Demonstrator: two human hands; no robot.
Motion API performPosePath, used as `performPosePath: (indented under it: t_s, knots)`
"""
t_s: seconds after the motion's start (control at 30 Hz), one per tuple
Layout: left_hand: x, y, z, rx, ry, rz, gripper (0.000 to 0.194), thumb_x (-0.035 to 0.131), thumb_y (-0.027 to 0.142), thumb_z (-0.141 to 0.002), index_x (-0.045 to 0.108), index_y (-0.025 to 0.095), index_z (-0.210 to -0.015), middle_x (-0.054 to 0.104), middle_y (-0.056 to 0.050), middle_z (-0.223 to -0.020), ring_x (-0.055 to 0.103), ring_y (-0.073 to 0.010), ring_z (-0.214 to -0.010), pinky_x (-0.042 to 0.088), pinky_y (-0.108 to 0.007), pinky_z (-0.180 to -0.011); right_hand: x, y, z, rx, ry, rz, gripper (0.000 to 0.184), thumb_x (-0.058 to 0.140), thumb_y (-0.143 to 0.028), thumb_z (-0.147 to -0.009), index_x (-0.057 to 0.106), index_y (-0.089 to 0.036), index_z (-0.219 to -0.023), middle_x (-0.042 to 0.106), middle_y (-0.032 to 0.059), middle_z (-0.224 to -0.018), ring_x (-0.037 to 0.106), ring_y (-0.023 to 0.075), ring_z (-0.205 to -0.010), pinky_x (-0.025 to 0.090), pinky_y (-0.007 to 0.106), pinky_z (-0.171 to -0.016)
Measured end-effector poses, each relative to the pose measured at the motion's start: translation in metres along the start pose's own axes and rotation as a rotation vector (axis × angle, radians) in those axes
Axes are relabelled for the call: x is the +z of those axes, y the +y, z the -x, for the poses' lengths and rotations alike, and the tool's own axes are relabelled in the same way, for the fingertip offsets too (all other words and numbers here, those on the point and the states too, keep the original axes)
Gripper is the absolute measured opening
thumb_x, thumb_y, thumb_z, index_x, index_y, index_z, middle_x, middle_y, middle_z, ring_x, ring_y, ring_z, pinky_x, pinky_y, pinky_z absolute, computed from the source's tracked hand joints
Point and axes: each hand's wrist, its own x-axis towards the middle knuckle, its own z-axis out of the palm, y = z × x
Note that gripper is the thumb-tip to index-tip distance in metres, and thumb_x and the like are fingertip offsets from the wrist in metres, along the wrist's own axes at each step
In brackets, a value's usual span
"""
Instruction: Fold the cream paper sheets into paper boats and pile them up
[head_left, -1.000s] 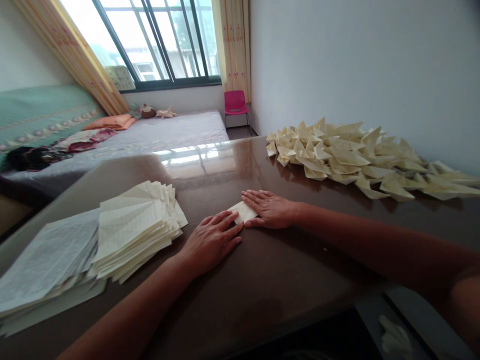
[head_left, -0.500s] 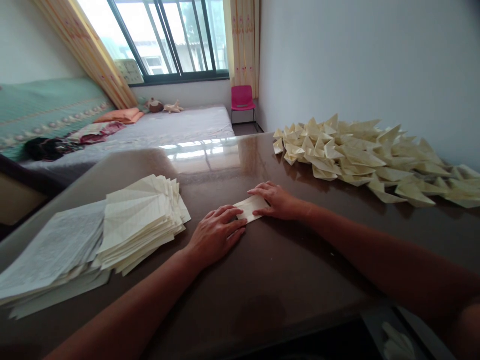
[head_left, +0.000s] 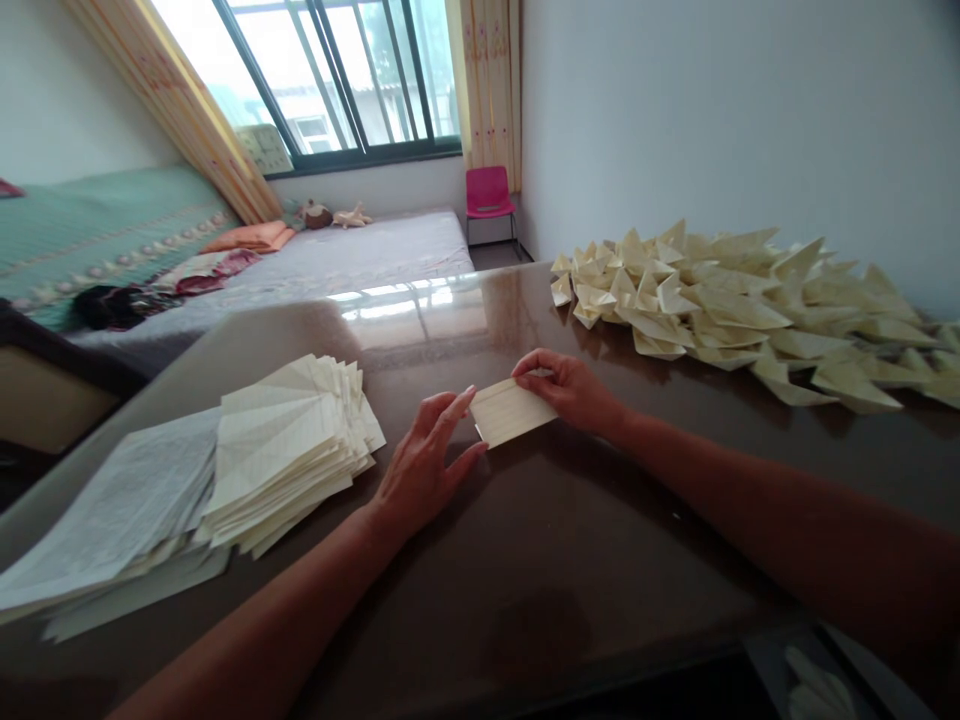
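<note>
A small folded sheet of cream lined paper (head_left: 514,412) is at the middle of the brown table (head_left: 480,560), tilted slightly. My right hand (head_left: 568,388) pinches its far right edge between thumb and fingers. At the paper's left end is my left hand (head_left: 429,450), thumb and forefinger apart, with fingertips at or very near the edge. Left of that hand lies a stack of creased cream paper sheets (head_left: 281,440). A pile of folded paper boats (head_left: 720,300) covers the table's far right, beyond my right hand.
Grey printed sheets (head_left: 142,500) lie at the table's left, partly under the cream stack. Behind the table are a bed (head_left: 382,245), a pink chair (head_left: 488,193) and a window (head_left: 337,80). A white wall (head_left: 720,120) stands along the right.
Both hands were flat on the folded paper. My right hand has lifted into a pinch at its far edge, and my left fingers have drawn off its surface, so more paper shows.
</note>
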Motion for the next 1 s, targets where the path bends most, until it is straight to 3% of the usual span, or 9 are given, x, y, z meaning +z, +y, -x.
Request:
performPosePath:
  t_s: [0.2,0.3,0.4,0.6,0.7,0.8,0.9,1.0]
  knots:
    - [-0.006,0.01,0.0,0.176,0.033,0.147,0.048,0.041,0.017,-0.095,0.035,0.026,-0.142,0.044,-0.011,-0.137,0.053,-0.0196,-0.119,0.049,-0.036,-0.101,0.007,-0.004,0.003,-0.035,0.074,0.047,0.019,0.055,-0.038,-0.084,0.061,-0.019,-0.085,0.059,-0.0014,-0.074,0.049,0.0116,-0.063,0.039,0.023,-0.057]
    - [-0.006,0.013,0.001,0.282,-0.038,0.193,0.046,0.036,0.009,-0.095,0.042,0.023,-0.138,0.049,-0.01,-0.136,0.048,-0.0192,-0.127,0.043,-0.035,-0.107,0.013,-0.003,0.003,0.056,0.048,-0.077,0.021,0.061,-0.038,-0.08,0.06,-0.018,-0.083,0.06,-0.0004,-0.076,0.052,0.0125,-0.067,0.042,0.024,-0.061]
    - [-0.006,0.014,0.002,0.34,-0.07,0.256,0.042,0.04,0.008,-0.094,0.05,0.024,-0.132,0.056,-0.008,-0.131,0.055,-0.0164,-0.119,0.047,-0.03,-0.102,0.015,-0.005,0.003,0.178,-0.003,-0.264,0.027,0.066,-0.041,-0.076,0.059,-0.017,-0.087,0.063,0.0018,-0.082,0.056,0.0134,-0.07,0.045,0.025,-0.062]
    - [-0.008,0.009,-0.001,0.229,0.16,0.213,0.039,0.048,0.009,-0.092,0.057,0.026,-0.126,0.061,-0.005,-0.126,0.059,-0.0161,-0.114,0.049,-0.03,-0.099,0.011,-0.012,0.007,0.213,-0.197,-0.495,0.052,0.057,-0.05,-0.085,0.046,-0.022,-0.127,0.065,0.0072,-0.11,0.062,0.0186,-0.091,0.052,0.028,-0.071]
    - [-0.005,-0.001,-0.004,0.17,0.143,0.126,0.035,0.047,0.014,-0.093,0.058,0.025,-0.125,0.06,-0.005,-0.128,0.057,-0.0171,-0.116,0.048,-0.033,-0.101,0.009,-0.006,0.007,0.218,-0.22,-0.375,0.06,0.061,-0.044,-0.084,0.039,-0.02,-0.134,0.069,0.007,-0.099,0.064,0.0183,-0.081,0.051,0.028,-0.065]
    - [0.0,-0.012,-0.005,0.152,0.037,-0.025,0.03,0.049,0.021,-0.093,0.062,0.026,-0.121,0.063,-0.004,-0.124,0.056,-0.0196,-0.114,0.048,-0.038,-0.099,0.006,0.004,0.004,0.18,-0.138,-0.052,0.057,0.06,-0.036,-0.084,0.04,-0.017,-0.134,0.068,0.0023,-0.08,0.06,0.0144,-0.064,0.046,0.024,-0.056]
    - [0.002,-0.015,-0.006,0.161,-0.014,-0.221,0.028,0.054,0.027,-0.091,0.065,0.029,-0.117,0.063,-0.002,-0.124,0.053,-0.0236,-0.11,0.051,-0.04,-0.091,0.005,0.011,0.001,0.077,-0.102,0.256,0.046,0.061,-0.026,-0.082,0.05,-0.016,-0.126,0.065,-0.0008,-0.072,0.058,0.0128,-0.063,0.044,0.023,-0.058]
    - [0.001,-0.012,-0.006,0.234,-0.031,-0.323,0.026,0.056,0.029,-0.09,0.066,0.03,-0.114,0.065,-0.001,-0.12,0.051,-0.0237,-0.106,0.051,-0.038,-0.087,0.005,0.014,0.0,0.044,-0.12,0.334,0.028,0.059,-0.025,-0.083,0.06,-0.017,-0.111,0.066,-0.0006,-0.072,0.059,0.0127,-0.065,0.043,0.022,-0.06]
